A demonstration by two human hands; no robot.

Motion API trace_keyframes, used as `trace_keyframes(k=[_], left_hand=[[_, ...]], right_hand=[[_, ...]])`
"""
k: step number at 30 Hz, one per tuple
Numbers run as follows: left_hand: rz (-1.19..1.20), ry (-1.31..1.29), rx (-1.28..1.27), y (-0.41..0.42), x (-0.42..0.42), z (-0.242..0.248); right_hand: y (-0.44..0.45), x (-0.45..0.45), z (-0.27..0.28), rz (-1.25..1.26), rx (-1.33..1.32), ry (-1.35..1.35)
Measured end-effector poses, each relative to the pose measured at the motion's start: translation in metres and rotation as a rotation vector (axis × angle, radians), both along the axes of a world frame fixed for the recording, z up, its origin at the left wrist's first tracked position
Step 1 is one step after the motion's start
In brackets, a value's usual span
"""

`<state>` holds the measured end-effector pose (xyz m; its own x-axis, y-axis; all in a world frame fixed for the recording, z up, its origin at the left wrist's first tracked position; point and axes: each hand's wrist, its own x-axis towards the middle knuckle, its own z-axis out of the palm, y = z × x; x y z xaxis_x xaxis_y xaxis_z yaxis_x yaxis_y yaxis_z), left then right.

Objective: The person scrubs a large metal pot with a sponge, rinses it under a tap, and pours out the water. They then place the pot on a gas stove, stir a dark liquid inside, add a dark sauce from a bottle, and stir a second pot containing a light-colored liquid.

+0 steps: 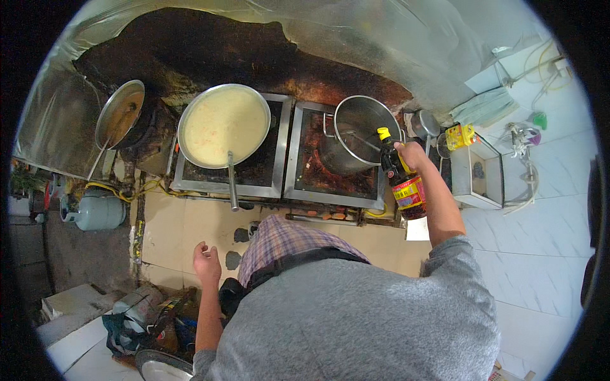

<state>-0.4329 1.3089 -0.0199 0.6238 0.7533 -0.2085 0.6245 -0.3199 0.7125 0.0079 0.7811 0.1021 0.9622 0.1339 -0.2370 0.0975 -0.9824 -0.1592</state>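
Observation:
My right hand [411,155] grips a dark sauce bottle [399,178] by its upper part. The bottle has a yellow cap and a red and yellow label, and it tilts slightly left beside a deep steel stockpot [367,121]. A long handle rests inside that pot, whose contents are dark and hard to make out. Away from the stove, my left hand [207,263] hangs at my side, fingers loosely curled and nothing in them. Ahead stands a wide steel pot [224,126] of pale creamy liquid, with a ladle handle [232,183] leaning over its near rim.
At far left, a pan [120,114] of brown liquid holds a ladle. A gas cylinder [102,209] lies near yellow hoses. Right of the stockpot are a small saucepan [425,125], a yellow packet [460,136] and a glass-sided box [476,171]. Bags and a basin [164,366] sit behind left.

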Motion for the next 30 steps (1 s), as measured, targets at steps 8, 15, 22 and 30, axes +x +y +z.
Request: trace_keyframes(k=[8, 15, 22, 30], left_hand=[[-0.217, -0.195, -0.133, -0.039, 0.058, 0.020], [-0.670, -0.154, -0.057, -0.107, 0.155, 0.087], [-0.919, -0.280, -0.289, -0.207, 0.232, 0.191], [-0.731, -0.310, -0.334, -0.221, 0.253, 0.238]], right_hand=[[-0.011, -0.048, 0.000, -0.579, 1.065, 0.004], [0.003, -0.068, 0.003, -0.494, 1.521, -0.098], [0.036, -0.097, -0.008, -0.308, 1.556, -0.173], [0.092, -0.163, -0.028, -0.028, 1.412, 0.162]])
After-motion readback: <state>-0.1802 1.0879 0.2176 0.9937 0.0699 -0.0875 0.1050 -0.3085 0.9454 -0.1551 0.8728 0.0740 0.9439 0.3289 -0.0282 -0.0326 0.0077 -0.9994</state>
